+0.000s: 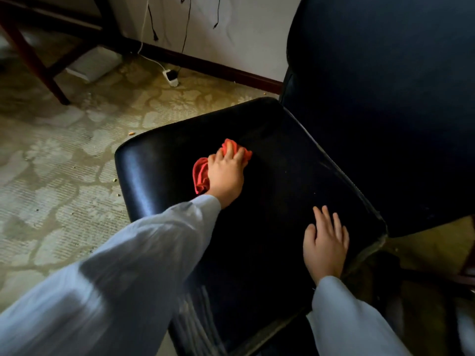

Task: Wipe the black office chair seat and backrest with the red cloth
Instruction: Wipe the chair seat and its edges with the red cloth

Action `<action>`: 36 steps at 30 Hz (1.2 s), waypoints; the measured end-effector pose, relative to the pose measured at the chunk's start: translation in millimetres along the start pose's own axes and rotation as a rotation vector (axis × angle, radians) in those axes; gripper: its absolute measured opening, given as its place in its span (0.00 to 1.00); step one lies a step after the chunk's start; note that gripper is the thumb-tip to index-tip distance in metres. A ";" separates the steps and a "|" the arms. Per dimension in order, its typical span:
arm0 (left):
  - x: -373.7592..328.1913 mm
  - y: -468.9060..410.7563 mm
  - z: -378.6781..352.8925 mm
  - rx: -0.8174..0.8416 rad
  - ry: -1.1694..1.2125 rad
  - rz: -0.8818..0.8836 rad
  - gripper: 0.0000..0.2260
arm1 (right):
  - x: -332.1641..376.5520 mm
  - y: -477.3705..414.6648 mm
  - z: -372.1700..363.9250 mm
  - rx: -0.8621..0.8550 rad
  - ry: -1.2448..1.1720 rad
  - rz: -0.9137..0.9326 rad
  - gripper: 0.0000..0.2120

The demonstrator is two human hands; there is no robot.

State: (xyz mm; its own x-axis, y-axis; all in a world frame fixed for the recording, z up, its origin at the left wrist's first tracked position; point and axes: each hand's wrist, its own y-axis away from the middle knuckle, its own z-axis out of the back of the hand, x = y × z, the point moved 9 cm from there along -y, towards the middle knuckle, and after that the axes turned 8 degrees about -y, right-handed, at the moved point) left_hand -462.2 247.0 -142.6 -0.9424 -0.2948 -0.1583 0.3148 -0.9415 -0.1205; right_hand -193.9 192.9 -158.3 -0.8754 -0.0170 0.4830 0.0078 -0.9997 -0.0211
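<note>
The black office chair fills the middle and right of the head view, its glossy seat (282, 163) facing me and its backrest (385, 98) rising at the right. My left hand (226, 173) grips the crumpled red cloth (201, 173) and presses it on the seat's left middle. Red folds show beyond the fingertips and beside the palm. My right hand (325, 242) lies flat on the seat near its right front corner, fingers straight and spread, holding nothing.
Patterned beige carpet (51, 176) with small crumbs lies left of the chair. A white power strip (171, 77) with cables sits by the dark skirting at the wall. Dark wooden furniture legs (38, 65) stand at the upper left.
</note>
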 end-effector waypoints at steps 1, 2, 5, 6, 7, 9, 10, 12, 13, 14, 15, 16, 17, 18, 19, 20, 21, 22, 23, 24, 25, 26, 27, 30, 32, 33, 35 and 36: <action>-14.6 10.7 -0.8 0.005 0.025 -0.079 0.19 | -0.1 -0.1 0.5 -0.009 -0.018 0.005 0.22; -31.0 24.6 -0.5 0.005 0.049 -0.174 0.21 | 0.1 0.2 1.7 -0.021 -0.047 0.010 0.23; -81.4 82.1 6.0 -0.023 0.091 -0.495 0.19 | 0.5 2.4 7.8 -0.064 -0.174 0.019 0.26; -93.8 102.5 6.5 -0.015 0.093 -0.595 0.19 | -0.7 3.5 9.9 -0.080 -0.224 0.015 0.25; -103.7 121.1 7.4 0.002 0.098 -0.686 0.18 | -2.6 4.9 11.6 -0.096 -0.275 0.006 0.25; -114.1 148.4 12.9 0.110 0.195 -0.821 0.18 | -6.5 7.9 14.7 -0.128 -0.361 -0.006 0.23; -114.5 154.4 20.3 0.172 0.307 -0.852 0.18 | -7.5 9.2 16.3 -0.144 -0.390 0.001 0.23; -107.2 146.5 36.7 0.298 0.593 -0.788 0.14 | -8.5 11.0 19.4 -0.165 -0.436 0.007 0.21; -99.6 134.8 47.1 0.298 0.739 -0.703 0.12 | -9.1 11.1 20.3 -0.169 -0.454 -0.006 0.20; -89.1 119.6 58.1 0.254 0.868 -0.592 0.12 | -10.0 10.9 20.8 -0.169 -0.464 -0.022 0.21; -75.3 101.2 64.8 0.182 0.940 -0.471 0.12 | -10.0 11.1 21.6 -0.168 -0.466 -0.032 0.21; -62.2 82.5 72.1 0.092 0.939 -0.353 0.12 | -9.5 11.6 22.4 -0.168 -0.467 -0.033 0.22; -48.6 61.4 75.7 0.016 0.892 -0.249 0.12 | -9.4 12.1 22.6 -0.169 -0.472 -0.032 0.21; -36.9 41.1 77.2 -0.035 0.832 -0.168 0.12 | -10.0 13.0 22.8 -0.173 -0.478 -0.038 0.20; -25.5 17.6 74.8 -0.059 0.777 -0.101 0.12 | -11.8 13.1 23.2 -0.178 -0.482 -0.051 0.20; -14.8 -5.5 71.4 -0.074 0.712 -0.054 0.12 | -13.7 13.3 22.8 -0.183 -0.481 -0.067 0.20; -5.1 -27.3 67.4 -0.102 0.627 -0.030 0.13 | -15.1 13.1 22.1 -0.183 -0.475 -0.081 0.22; 2.8 -46.4 60.6 -0.121 0.529 -0.027 0.14 | -15.9 12.7 21.2 -0.179 -0.463 -0.087 0.23; 10.2 -61.5 49.0 -0.115 0.422 -0.021 0.15 | -14.9 12.7 20.3 -0.175 -0.447 -0.085 0.24; 15.2 -73.4 34.8 -0.091 0.304 0.005 0.16 | -14.4 12.2 20.0 -0.173 -0.433 -0.081 0.24; 17.8 -81.5 19.5 -0.057 0.188 0.045 0.17 | -14.3 11.7 19.7 -0.171 -0.422 -0.078 0.24; 15.0 -84.0 8.4 -0.032 0.101 0.077 0.17 | -14.5 11.2 19.1 -0.172 -0.416 -0.074 0.24; 7.7 -84.3 -2.3 -0.017 0.046 0.090 0.17 | -14.2 10.8 18.6 -0.173 -0.412 -0.065 0.23; -22.9 -80.1 -14.5 -0.046 0.019 0.095 0.17 | -11.7 9.3 15.6 -0.172 -0.398 -0.029 0.22; -40.5 -70.6 -15.5 -0.047 0.034 0.040 0.17 | -10.3 8.6 14.2 -0.173 -0.386 0.004 0.22; -49.9 -61.7 -13.4 -0.068 0.060 -0.009 0.16 | -9.3 8.3 14.4 -0.180 -0.385 0.017 0.22; -74.9 -32.3 -2.9 -0.146 0.114 -0.133 0.16 | -9.9 8.4 16.7 -0.221 -0.392 0.019 0.21; -91.0 -12.0 0.8 -0.166 0.143 -0.215 0.16 | -10.9 9.1 18.6 -0.250 -0.394 0.011 0.21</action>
State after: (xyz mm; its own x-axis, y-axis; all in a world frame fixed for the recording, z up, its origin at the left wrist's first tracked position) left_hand -380.3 285.0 -126.0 -0.9674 -0.0549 -0.2471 0.1356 -0.9367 -0.3228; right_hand -175.3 183.7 -147.5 -0.6254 -0.0806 0.7761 -0.1427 -0.9661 -0.2153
